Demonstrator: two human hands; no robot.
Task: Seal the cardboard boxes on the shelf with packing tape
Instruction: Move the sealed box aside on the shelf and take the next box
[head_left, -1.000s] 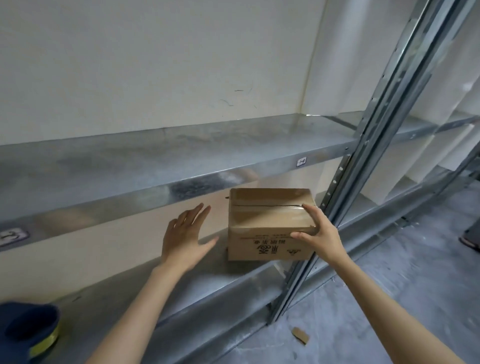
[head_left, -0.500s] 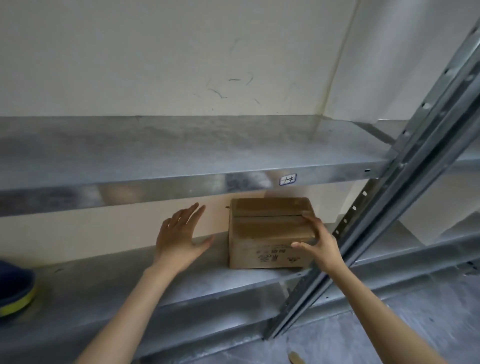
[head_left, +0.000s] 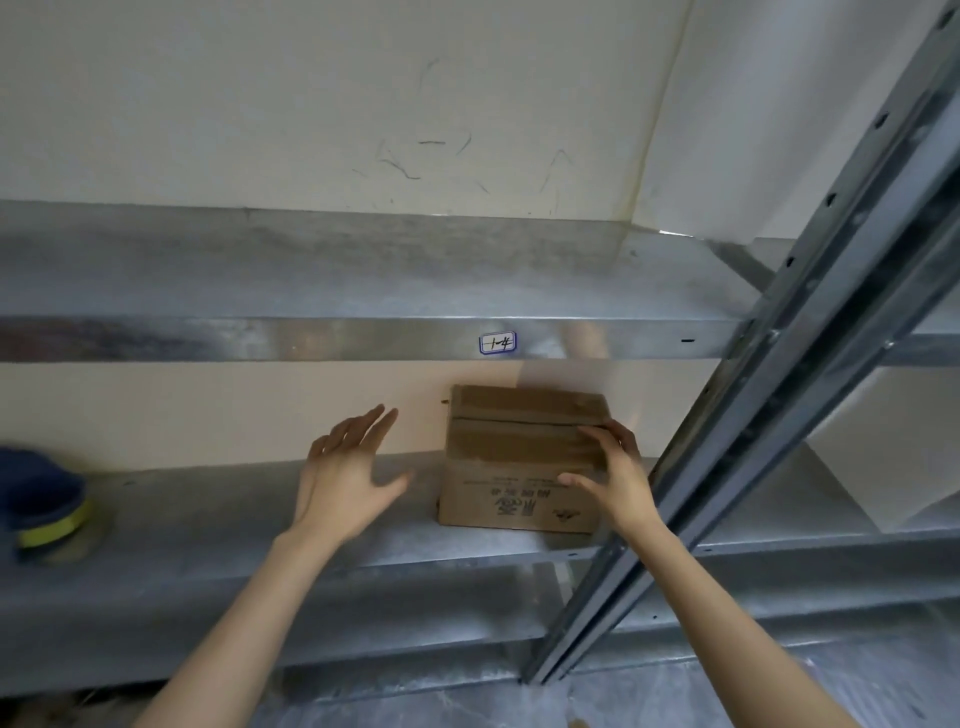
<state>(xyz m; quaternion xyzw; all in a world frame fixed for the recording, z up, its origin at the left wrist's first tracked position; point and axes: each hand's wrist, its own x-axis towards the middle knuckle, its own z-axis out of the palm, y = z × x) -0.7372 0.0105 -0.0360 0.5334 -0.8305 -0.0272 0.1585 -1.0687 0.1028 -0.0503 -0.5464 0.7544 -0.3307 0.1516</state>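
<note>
Right of centre, the cardboard box (head_left: 514, 467) is set on the lower shelf (head_left: 234, 519), flaps closed, its right corner clasped by the right hand (head_left: 618, 478). The left hand (head_left: 343, 478) is held beside it, fingers spread. No packing tape is seen; sealing is judged pending.

right hand (head_left: 618, 480) grips cardboard box (head_left: 511, 457) | left hand (head_left: 345, 470) spread, beside it

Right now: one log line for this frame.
box: on shelf | right hand: grips box | left hand: open, off box | tape: unseen
</note>
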